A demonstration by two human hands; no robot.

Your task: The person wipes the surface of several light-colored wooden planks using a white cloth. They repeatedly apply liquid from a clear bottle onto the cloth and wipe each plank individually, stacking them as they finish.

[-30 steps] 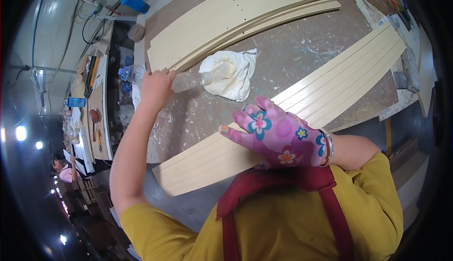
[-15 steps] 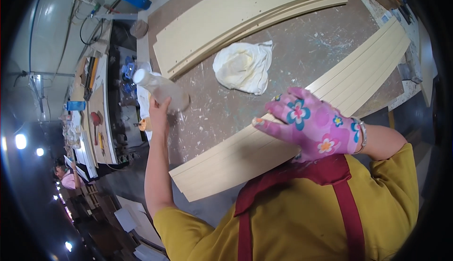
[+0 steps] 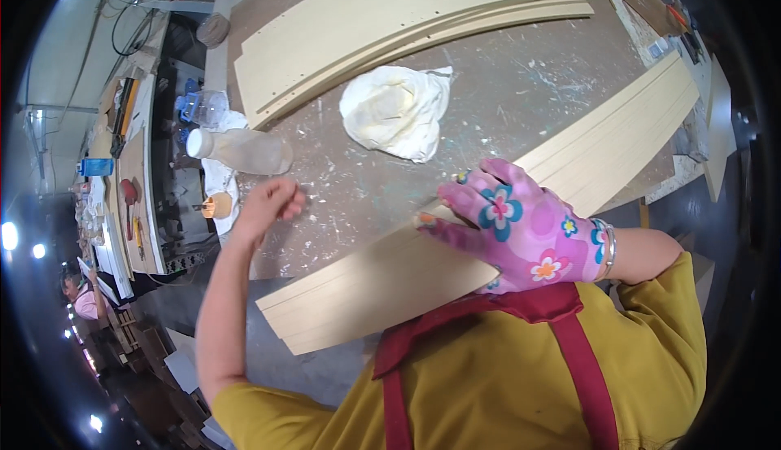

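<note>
On the left, a side desk carries a blue box, a red-handled tool and a slim yellow tool. Next come a large clear bottle with blue on it and a small orange container, both by the left edge of the main desk. A cloudy bottle with a white cap sits on this desk, just beside the bare left hand and apart from it. That hand's fingers are curled loosely shut, with nothing visible in them. Above the bottle, a stack of pale boards with small dark holes fills the far side. A crumpled white cloth lies in the middle, between the stack and a long, pale, curved plank. The plank, lined along its length, slants from lower left to upper right, its near side reaching past the desk's edge. The right hand, in a pink flowered glove, lies over the plank with its fingers extended and the thumb apart; whether it presses down cannot be told. The main desk's top is brown, scuffed and flecked with white paint. Beyond at far left are a pale wall, lamps and a person in pink in a dim room.
</note>
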